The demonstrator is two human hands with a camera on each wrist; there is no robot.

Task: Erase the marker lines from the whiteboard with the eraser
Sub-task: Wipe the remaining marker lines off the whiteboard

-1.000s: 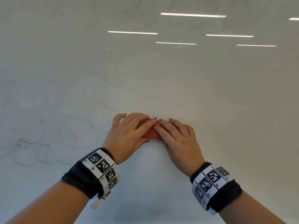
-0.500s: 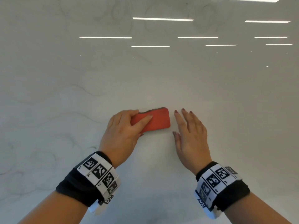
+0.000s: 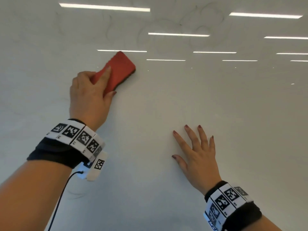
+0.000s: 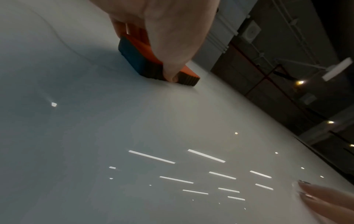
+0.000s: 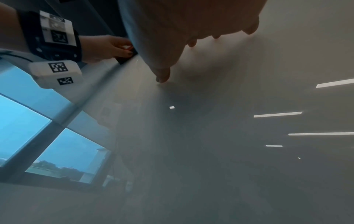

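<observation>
A red eraser (image 3: 119, 70) with a dark felt underside (image 4: 141, 65) lies flat against the white whiteboard (image 3: 166, 100). My left hand (image 3: 93, 90) grips it by its near end, thumb on one long side and fingers over its back, at the upper left of the head view. Faint grey marker lines (image 3: 160, 30) curl above the eraser near the top of the board. My right hand (image 3: 196, 154) rests flat on the board at the lower right, fingers spread and holding nothing, well apart from the eraser. The left wrist view shows my thumb (image 4: 170, 71) pressed on the eraser's side.
Ceiling lights reflect as bright bars (image 3: 178, 34) on the glossy board. A black cable (image 3: 60, 195) hangs from my left wrist unit. A short dark scribble (image 3: 76, 194) sits low on the board near it. A window (image 5: 38, 136) appears beyond the board's left edge.
My right hand let go of the eraser and dropped down and to the right, flat on the board. My left hand carried the eraser up the board and tilted it.
</observation>
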